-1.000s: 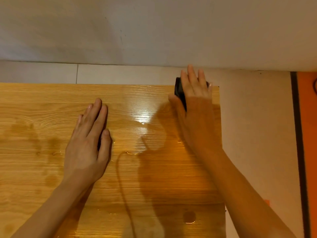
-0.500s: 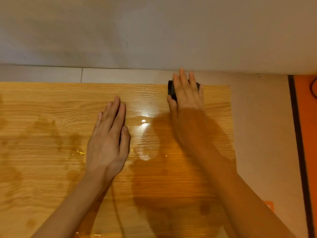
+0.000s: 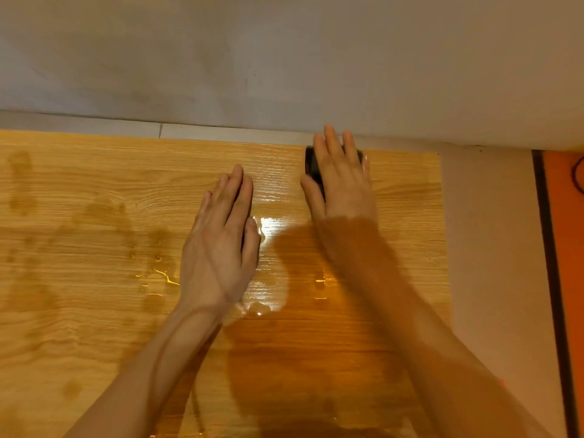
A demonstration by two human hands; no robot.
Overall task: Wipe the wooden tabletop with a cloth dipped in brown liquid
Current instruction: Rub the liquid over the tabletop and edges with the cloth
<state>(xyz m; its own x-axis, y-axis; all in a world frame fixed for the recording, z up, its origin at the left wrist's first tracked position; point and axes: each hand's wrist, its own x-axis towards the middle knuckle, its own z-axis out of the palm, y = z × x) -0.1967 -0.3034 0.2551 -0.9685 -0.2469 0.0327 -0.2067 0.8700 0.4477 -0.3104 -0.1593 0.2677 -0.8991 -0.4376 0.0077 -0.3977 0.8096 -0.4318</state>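
Wooden tabletop, wet and glossy at centre, brown smears toward 9 o'clock. Right hand presses flat, fingers straight, on dark cloth at the 12 o'clock edge. Left hand rests flat at centre, fingers together.

- Cloth: under right hand, at tabletop far edge.
- Left hand: flat on tabletop, left of right hand, nearer.
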